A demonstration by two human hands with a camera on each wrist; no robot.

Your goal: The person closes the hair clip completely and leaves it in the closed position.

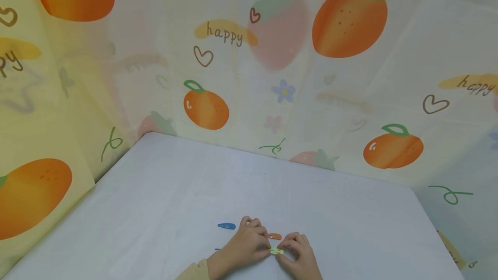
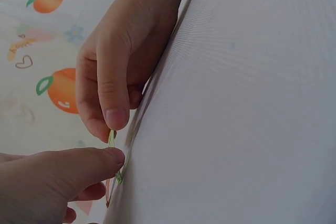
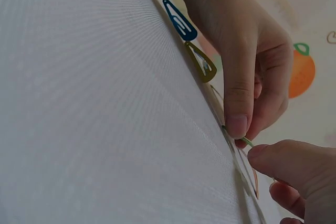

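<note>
A light green snap hair clip is held low over the white table between both hands. My left hand pinches its left end between thumb and fingertips. At the right end, the thumb and fingers of my right hand pinch it too. The fingertips hide much of the green clip in the left wrist view. Just behind it lies an orange hair clip, partly covered by the left hand. A blue hair clip rests left of the left hand.
An olive hair clip shows beside a dark blue one in the right wrist view. A small dark tip pokes out by the left wrist. The white table meets fruit-printed curtains at its back and left.
</note>
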